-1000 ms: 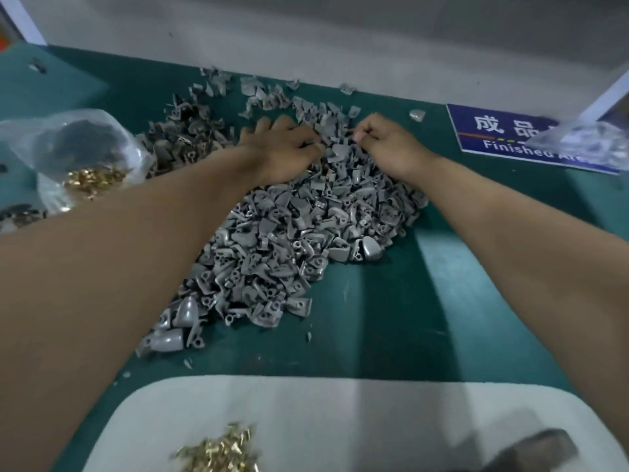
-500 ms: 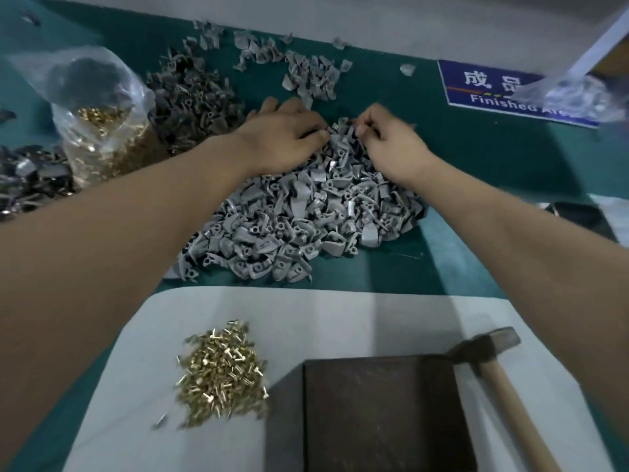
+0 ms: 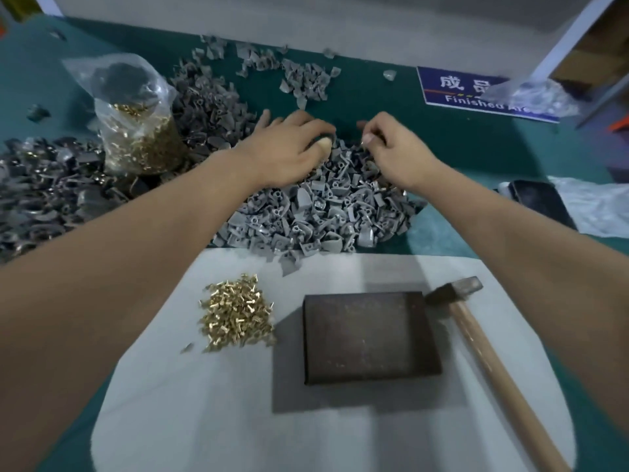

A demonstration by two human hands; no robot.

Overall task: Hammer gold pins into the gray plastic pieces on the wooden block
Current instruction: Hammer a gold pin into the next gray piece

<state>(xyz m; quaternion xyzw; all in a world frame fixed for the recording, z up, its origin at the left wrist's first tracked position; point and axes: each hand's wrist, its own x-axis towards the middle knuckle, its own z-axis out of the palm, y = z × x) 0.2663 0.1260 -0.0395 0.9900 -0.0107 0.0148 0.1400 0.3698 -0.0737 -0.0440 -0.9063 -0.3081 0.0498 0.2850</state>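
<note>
A heap of light gray plastic pieces (image 3: 306, 216) lies on the green table, its near edge spilling onto the white mat (image 3: 204, 420). My left hand (image 3: 289, 148) rests on the far side of the heap with its fingers spread. My right hand (image 3: 391, 151) sits beside it, fingers curled and pinching gray pieces at the heap's top. On the mat are a loose pile of gold pins (image 3: 238, 311), the dark wooden block (image 3: 367, 335) with a bare top, and a wooden-handled hammer (image 3: 493, 356) to its right. Neither hand touches them.
A clear bag of gold pins (image 3: 139, 131) stands at the left, with darker gray pieces (image 3: 44, 192) heaped around it. More gray pieces are scattered at the back. A blue "Finished Area" sign (image 3: 459, 93), a black object (image 3: 537, 199) and crumpled plastic (image 3: 595, 206) lie at the right.
The view has tilted down, bringing the mat, block, pins and hammer into sight. Both hands have pulled the gray heap nearer, up to the mat's edge.
</note>
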